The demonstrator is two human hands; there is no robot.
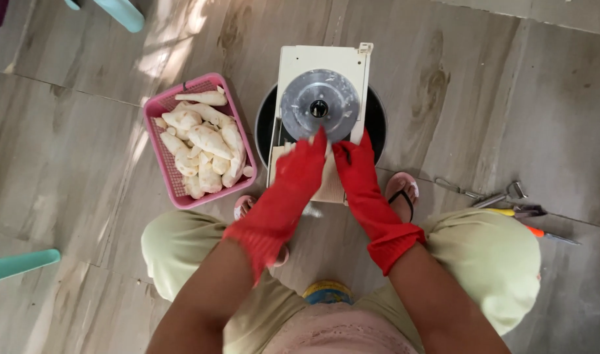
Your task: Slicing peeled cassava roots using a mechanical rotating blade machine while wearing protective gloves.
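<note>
Both my hands wear red rubber gloves. My left hand (304, 164) and my right hand (354, 160) rest side by side at the near edge of a round metal slicing disc (319, 103) set in a cream slicer frame (316, 60). The fingers of both press down together on something pale under them; what it is stays hidden. The slicer sits over a black round basin (377, 121). A pink plastic basket (157, 108) of peeled white roots (205, 141) stands just left of the slicer.
I squat on a wood-look tiled floor, knees in pale green trousers either side, feet in pink sandals (403, 190). Metal peelers and an orange-handled tool (516, 210) lie on the floor at right. Teal furniture legs (18, 263) show at left and top left.
</note>
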